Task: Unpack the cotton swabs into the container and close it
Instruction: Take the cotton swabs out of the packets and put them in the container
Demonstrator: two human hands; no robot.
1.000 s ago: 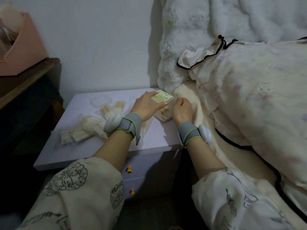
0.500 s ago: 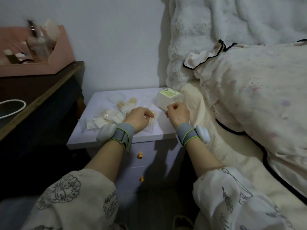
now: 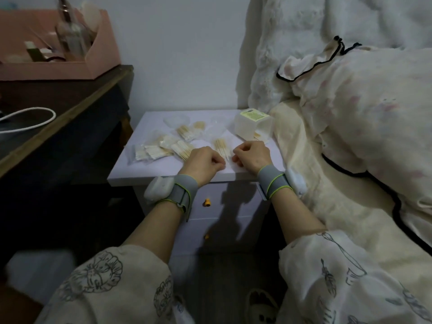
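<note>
Your left hand and right hand have left the container; both now curl, apparently pinching a swab packet between them. Container sits at the nightstand's back-right corner.

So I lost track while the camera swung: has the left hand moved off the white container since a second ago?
Yes. The left hand has come back from the white container toward the near edge of the nightstand, beside the right hand.
</note>
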